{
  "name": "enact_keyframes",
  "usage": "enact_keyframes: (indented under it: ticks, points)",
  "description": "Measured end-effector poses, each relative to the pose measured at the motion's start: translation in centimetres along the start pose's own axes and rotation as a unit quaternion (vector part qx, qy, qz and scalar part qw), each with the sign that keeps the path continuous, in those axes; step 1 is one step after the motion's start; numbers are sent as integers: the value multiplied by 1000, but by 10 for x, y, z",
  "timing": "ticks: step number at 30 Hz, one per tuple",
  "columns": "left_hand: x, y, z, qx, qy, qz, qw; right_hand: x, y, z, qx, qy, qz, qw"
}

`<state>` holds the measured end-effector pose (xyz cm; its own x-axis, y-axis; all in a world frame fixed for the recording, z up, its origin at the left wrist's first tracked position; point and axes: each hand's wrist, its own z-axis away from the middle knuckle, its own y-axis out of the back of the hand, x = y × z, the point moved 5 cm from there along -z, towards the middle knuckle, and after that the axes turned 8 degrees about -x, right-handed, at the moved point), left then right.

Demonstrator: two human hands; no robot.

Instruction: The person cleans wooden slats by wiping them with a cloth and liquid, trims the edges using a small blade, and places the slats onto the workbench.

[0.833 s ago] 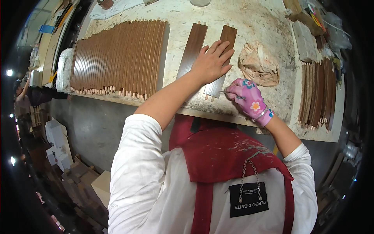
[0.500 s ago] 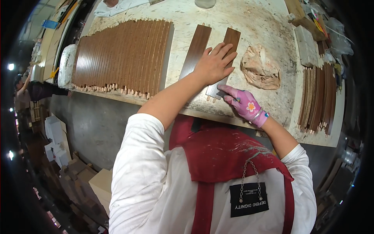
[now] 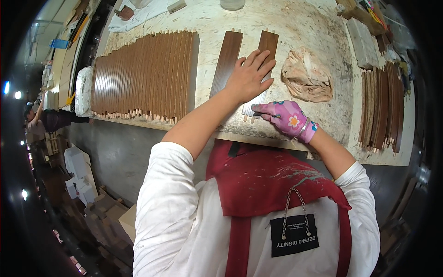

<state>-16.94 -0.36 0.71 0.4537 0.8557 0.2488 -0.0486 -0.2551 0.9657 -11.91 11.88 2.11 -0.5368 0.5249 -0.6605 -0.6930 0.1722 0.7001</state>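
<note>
My bare left hand [image 3: 250, 78] lies flat with fingers spread across a brown wooden slat [image 3: 268, 42] with pegs at its ends. My right hand [image 3: 287, 118], in a pink flowered glove, is at the slat's near end. Its fingers are closed and pressed to the surface. A small dark patch shows under the fingertips, too little visible to name. Left of this slat, a second brown slat [image 3: 229, 48] lies roughly parallel, partly covered by my left forearm. A crumpled, stained beige cloth [image 3: 307, 76] rests on the worktable to the right.
A wide row of pegged slats [image 3: 143, 76] fills the left of the stained worktable [image 3: 295, 18]. Another stack of slats [image 3: 380, 108] stands at the right edge, below a pale block [image 3: 362, 44]. A jar [image 3: 232, 4] is at the back. A person [image 3: 53, 121] works far left.
My right hand has shifted slightly left along the slat's near end. My left hand stays flat on the slat. The whole view has shifted slightly.
</note>
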Motion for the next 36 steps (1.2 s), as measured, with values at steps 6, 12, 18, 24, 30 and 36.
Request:
enact_keyframes:
  ticks: [6,12,18,24,30,36]
  points:
    - [0,1,-1,-1,-5,-3,1000,7,2,-8,-17,56,-28,998]
    - [0,1,-2,-5,-1,-2,1000,11,9,-17,-85,69,-49,993]
    - [1,2,-1,-4,4,3,1000,12,7,-16,-77,80,-65,992]
    - [2,2,-1,6,9,3,1000,8,8,-9,-48,77,-74,993]
    - [5,1,0,15,14,11,1000,8,-3,2,-1,65,-60,996]
    - [5,-1,0,13,27,16,999,3,-1,10,36,38,-55,997]
